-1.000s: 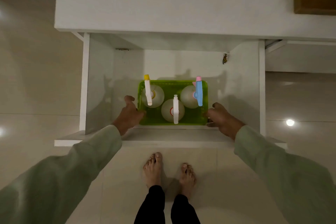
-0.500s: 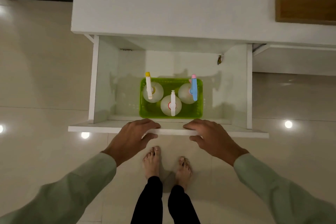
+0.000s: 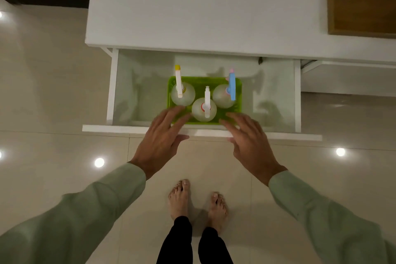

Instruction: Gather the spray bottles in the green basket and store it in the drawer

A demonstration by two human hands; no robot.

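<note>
**user_a:** ok so where's the green basket [image 3: 237, 100] right now?

**user_b:** center of the frame, sitting inside the open white drawer [image 3: 297, 96], close to the drawer's front edge. Three clear round spray bottles stand upright in it: the yellow-tipped bottle [image 3: 182, 94] at the left, the white-nozzle bottle [image 3: 204, 109] front and middle, the blue-nozzle bottle [image 3: 224, 95] at the right. All three are packed tight, pretty much touching.

**user_a:** and the hands? holding anything?

**user_b:** nope. Left hand [image 3: 160, 141] and right hand [image 3: 248, 141] are both over the drawer front panel [image 3: 107, 128], just below center, fingers spread and flat, gripping nothing. The fingertips overlap the near corners of the basket in the picture, but I can't tell if they actually touch it or the panel.

**user_a:** anything else in shot?

**user_b:** white countertop [image 3: 203, 6] across the top, pale green sleeves [image 3: 96, 210] coming in from both lower corners, bare feet [image 3: 180, 197] on the glossy tile floor [image 3: 42, 92] at bottom center.
</note>
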